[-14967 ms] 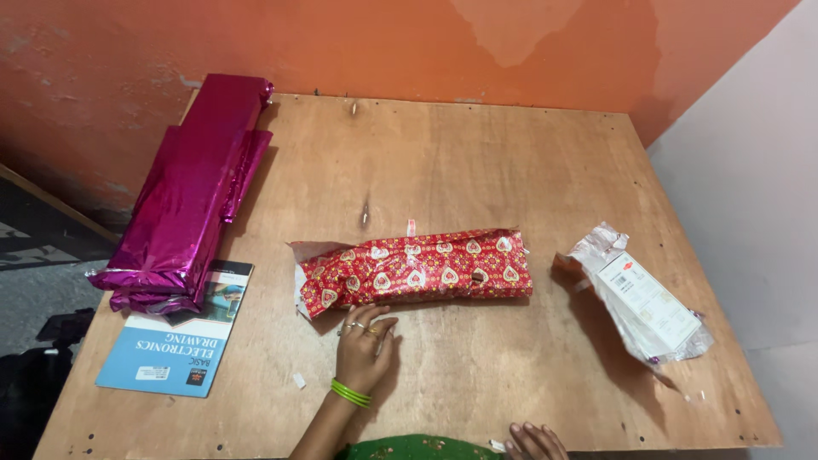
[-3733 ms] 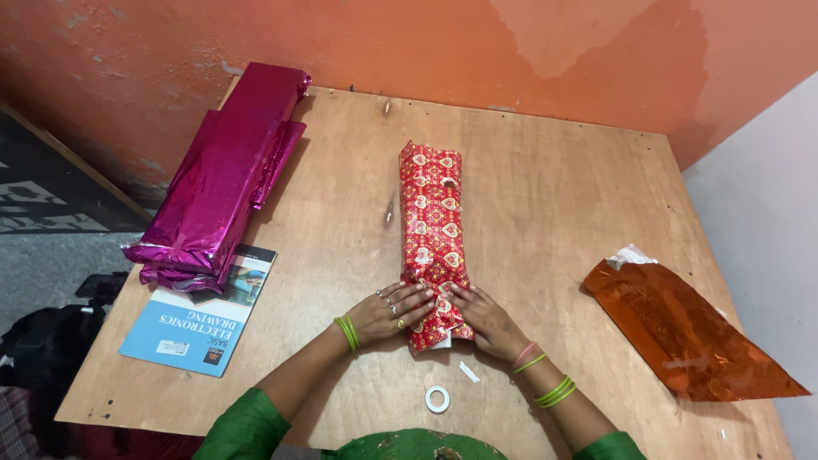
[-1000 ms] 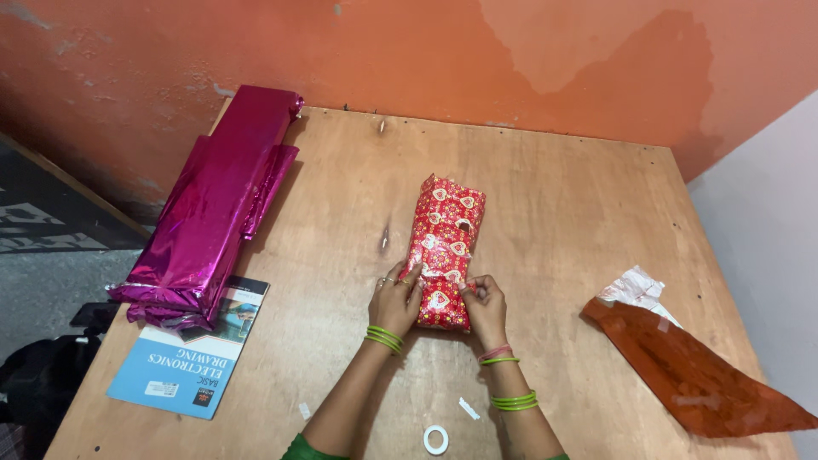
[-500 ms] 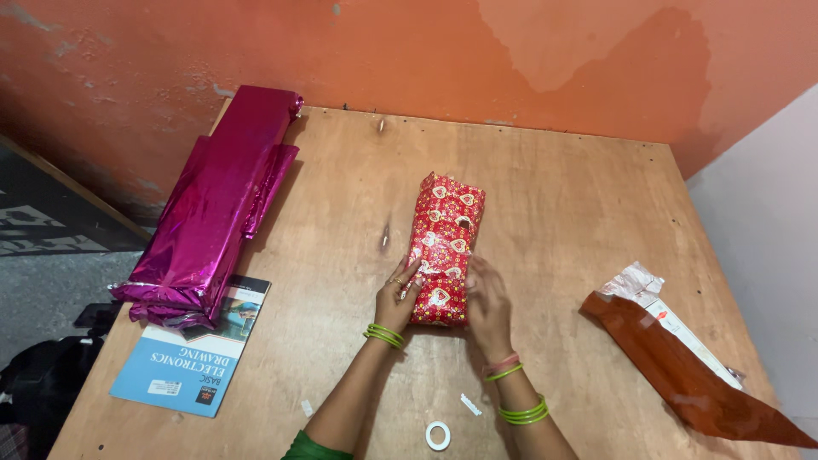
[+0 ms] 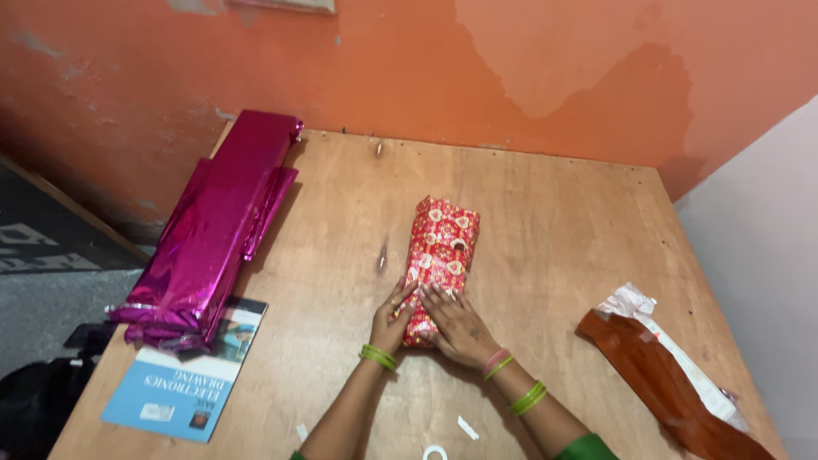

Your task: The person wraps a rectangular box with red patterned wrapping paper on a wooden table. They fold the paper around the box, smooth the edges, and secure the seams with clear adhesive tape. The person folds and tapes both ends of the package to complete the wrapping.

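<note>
A parcel wrapped in red patterned paper (image 5: 443, 251) lies lengthwise in the middle of the wooden table (image 5: 562, 230). My left hand (image 5: 394, 313) presses against the parcel's near left corner with fingers curled on the paper. My right hand (image 5: 453, 322) lies flat over the near end, fingers spread on the wrapping. Both wrists wear green bangles. A small roll of clear tape (image 5: 435, 453) and a cut strip of tape (image 5: 468, 428) lie on the table close to me.
A stack of shiny magenta wrapping paper (image 5: 217, 226) lies along the left edge, partly over a blue book (image 5: 183, 375). A brown foil packet with white paper (image 5: 673, 375) lies at the right. An orange wall stands behind the table.
Since a second ago my right hand has slid from the parcel's right side onto its near end. My left hand has stayed at the near left corner.
</note>
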